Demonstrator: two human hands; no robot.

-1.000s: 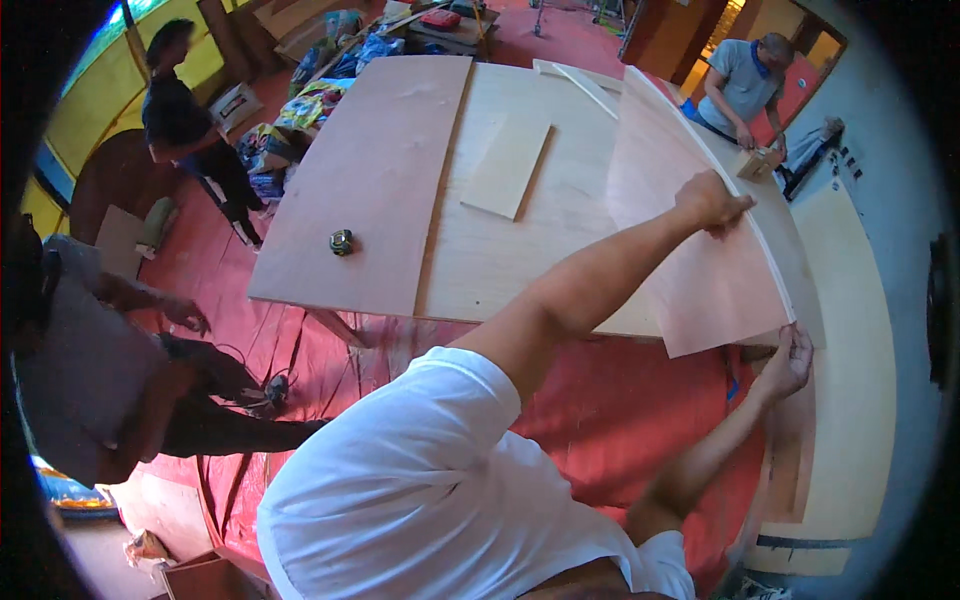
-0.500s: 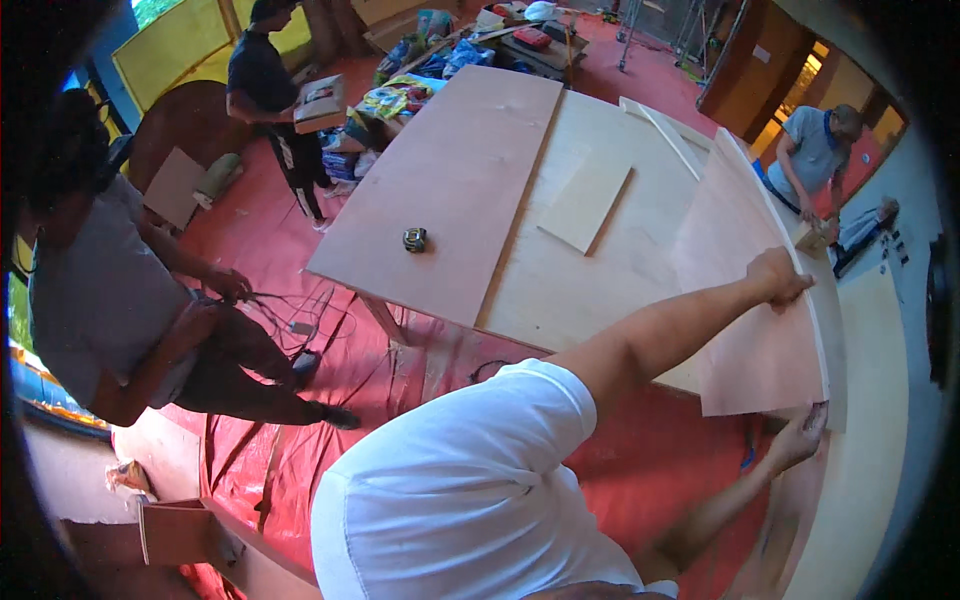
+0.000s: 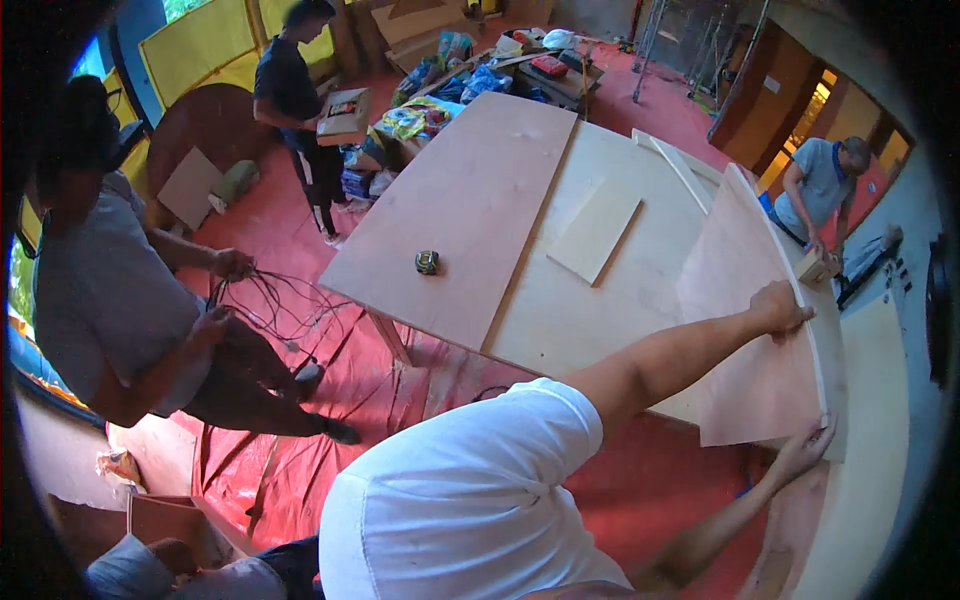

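- Presently we have the pinkish plywood sheet [image 3: 735, 385] on the table [image 3: 560, 330], at its right end, near corner overhanging.
- Our left hand [image 3: 782, 308] grips its long edge; our right hand [image 3: 800, 450] pinches that edge's near end.
- Leftward, we see a small pale board [image 3: 596, 232], then a tape measure [image 3: 427, 262].
- Beyond, a co-worker [image 3: 822, 185] bends over a wooden block [image 3: 812, 266].

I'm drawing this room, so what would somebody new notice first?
Probably the bright red floor covering, spread around the big table. Next, the pinkish plywood sheet at right, held by the left hand and, at its near corner, the right hand. At far left, a co-worker holds dangling dark cables.
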